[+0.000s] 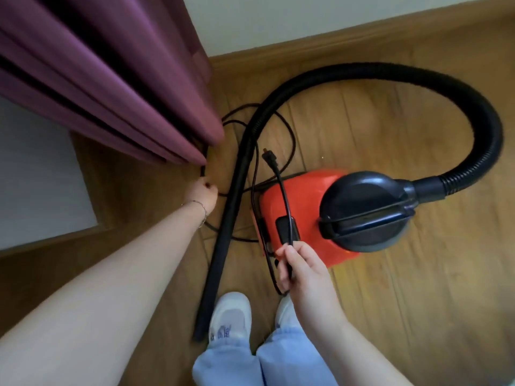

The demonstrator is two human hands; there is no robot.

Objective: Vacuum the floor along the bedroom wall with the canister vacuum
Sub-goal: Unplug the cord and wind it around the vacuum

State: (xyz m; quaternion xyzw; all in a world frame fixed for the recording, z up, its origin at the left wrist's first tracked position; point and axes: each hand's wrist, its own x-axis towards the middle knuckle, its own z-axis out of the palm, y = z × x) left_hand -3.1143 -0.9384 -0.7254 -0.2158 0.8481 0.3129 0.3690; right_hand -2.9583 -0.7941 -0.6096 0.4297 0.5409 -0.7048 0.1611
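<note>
Fingers (289, 261) of right hand (306, 275) pinching cord (283, 196), left hand's (203, 194) grasp unclear

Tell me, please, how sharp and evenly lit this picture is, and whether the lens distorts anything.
Head view: the wide lens bows the skirting board and stretches the left arm; the vacuum and hose look slightly smeared by motion; the plug and the cord pinched by the right hand read sharper; light is soft and even, no hard shadows, only dark curtain folds.
</note>
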